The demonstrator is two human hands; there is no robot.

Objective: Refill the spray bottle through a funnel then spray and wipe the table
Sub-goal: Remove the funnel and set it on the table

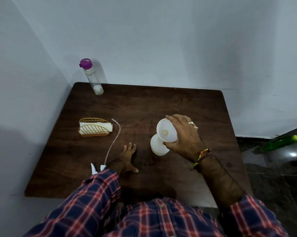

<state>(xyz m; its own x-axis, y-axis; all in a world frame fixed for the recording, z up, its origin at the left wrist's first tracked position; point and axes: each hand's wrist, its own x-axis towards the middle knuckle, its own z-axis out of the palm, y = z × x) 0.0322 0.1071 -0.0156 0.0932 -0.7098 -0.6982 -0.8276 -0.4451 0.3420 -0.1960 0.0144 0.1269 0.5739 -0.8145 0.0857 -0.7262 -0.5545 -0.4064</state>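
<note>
A white funnel (165, 130) sits with its spout in the mouth of a white spray bottle (157, 147) on the dark wooden table (187, 103). My right hand (183, 135) grips the funnel's rim from the right side. My left hand (127, 158) lies flat on the table, fingers apart, holding nothing. The spray head with its clear dip tube (114, 137) lies on the table just left of my left wrist, partly hidden by my sleeve. A clear bottle with a purple cap (92, 77) stands at the table's far left corner.
A gold wire holder with white paper napkins (94, 128) stands left of centre. A green bottle (281, 142) lies on the dark floor to the right. Walls close in behind and to the left of the table.
</note>
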